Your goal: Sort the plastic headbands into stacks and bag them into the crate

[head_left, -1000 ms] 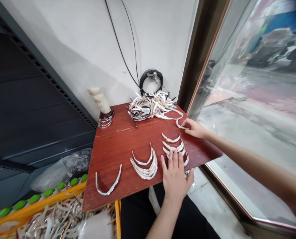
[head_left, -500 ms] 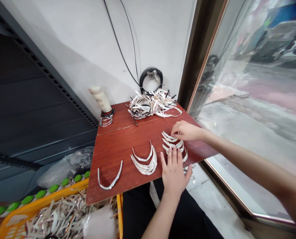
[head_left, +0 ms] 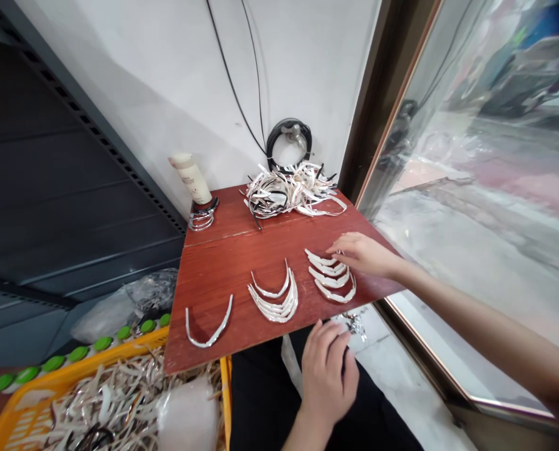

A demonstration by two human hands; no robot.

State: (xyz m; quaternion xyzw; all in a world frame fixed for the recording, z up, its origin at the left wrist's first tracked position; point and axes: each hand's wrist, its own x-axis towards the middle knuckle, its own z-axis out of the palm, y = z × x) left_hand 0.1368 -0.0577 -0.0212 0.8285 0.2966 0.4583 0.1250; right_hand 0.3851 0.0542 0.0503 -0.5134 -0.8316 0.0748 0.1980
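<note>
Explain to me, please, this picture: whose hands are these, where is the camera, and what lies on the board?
No machine here: the right hand and left hand are one person's own, bare, and the camera sits on that person's head, looking down. On the reddish board lie curved pale strips: one group at right, one in the middle, a single strip at left. Behind them are a tangled pile and a pale bottle. The right hand is at the right group's rear; I cannot tell whether it grips a strip. The left hand is by the board's near edge, with nothing visible in it.
</note>
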